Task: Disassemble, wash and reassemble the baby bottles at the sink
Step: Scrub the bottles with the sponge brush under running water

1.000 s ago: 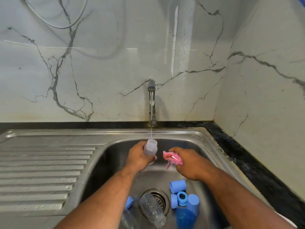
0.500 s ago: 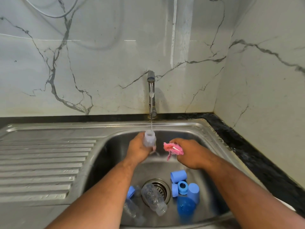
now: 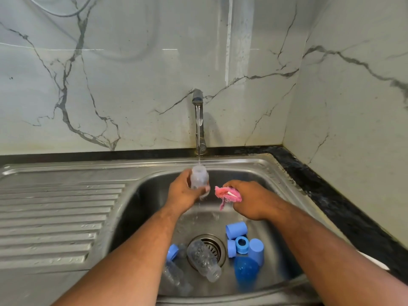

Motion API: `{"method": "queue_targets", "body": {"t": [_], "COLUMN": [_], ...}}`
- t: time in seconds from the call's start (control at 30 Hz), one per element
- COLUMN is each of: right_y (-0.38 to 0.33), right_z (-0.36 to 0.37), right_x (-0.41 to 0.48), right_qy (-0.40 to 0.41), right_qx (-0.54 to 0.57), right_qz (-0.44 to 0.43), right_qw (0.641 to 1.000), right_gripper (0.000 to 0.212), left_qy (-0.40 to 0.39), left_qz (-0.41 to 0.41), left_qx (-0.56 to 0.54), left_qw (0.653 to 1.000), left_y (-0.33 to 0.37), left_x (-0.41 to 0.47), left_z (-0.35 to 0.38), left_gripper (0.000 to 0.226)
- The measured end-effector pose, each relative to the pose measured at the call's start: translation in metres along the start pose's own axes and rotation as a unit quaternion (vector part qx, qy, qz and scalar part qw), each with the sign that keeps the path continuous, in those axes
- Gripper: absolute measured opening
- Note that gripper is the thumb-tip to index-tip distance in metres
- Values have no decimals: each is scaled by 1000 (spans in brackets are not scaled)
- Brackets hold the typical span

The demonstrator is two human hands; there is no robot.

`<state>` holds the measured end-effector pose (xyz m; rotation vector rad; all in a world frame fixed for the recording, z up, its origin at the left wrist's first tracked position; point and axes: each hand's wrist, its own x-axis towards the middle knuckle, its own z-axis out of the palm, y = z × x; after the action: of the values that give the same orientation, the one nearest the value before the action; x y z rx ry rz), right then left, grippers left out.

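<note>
Head view showed the left hand (image 3: 183, 192) gripping a bottle (image 3: 199, 178) under the tap (image 3: 198, 120), the right hand (image 3: 250, 200) gripping a cloth (image 3: 225, 195), and more bottles (image 3: 203, 259) and caps (image 3: 235, 230) lying apart in the sink (image 3: 152, 186), so washing looked only part done.

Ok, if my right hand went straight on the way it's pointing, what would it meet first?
Probably the clear bottle held by your left hand under the tap, with the pink cloth in your right hand touching first. Depth is unclear though.
</note>
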<state>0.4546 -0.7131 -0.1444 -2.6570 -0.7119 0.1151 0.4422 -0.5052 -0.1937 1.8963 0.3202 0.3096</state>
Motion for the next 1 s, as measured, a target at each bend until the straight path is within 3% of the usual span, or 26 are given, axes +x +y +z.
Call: {"method": "queue_targets", "body": {"t": [0.13, 0.27, 0.37, 0.4, 0.47, 0.57, 0.67, 1.0], "right_y": [-1, -1, -3, -3, -3, -4, -6, -10], "right_z": [1, -1, 0, 0, 0, -2, -2, -2], "right_x": [-1, 0, -1, -1, -2, -2, -3, -6], "right_qy": [2, 1, 0, -3, -5, -6, -13, -27], "right_qx": [0, -3, -1, -2, -2, 2, -5, -11], "right_qz": [1, 4, 6, 6, 7, 6, 2, -3], "right_qw": [1000, 1000, 1000, 1000, 1000, 1000, 1000, 1000], "right_gripper": [47, 47, 48, 48, 48, 48, 48, 49], "left_qy": [-30, 17, 15, 15, 11, -24, -60, -87], "left_qz": [-28, 23, 8, -4, -43, -182, -244, -287], "left_qx": [47, 42, 75, 51, -105, -363, -446, -506], "left_qw": [998, 999, 997, 999, 993, 913, 859, 809], "left_y": [1, 2, -1, -2, 9, 31, 37, 34], "left_x": [-2, 3, 2, 2, 2, 0, -2, 2], "left_z": [2, 3, 3, 4, 2, -1, -1, -10], "left_gripper": [64, 67, 67, 65, 61, 39, 44, 62]}}
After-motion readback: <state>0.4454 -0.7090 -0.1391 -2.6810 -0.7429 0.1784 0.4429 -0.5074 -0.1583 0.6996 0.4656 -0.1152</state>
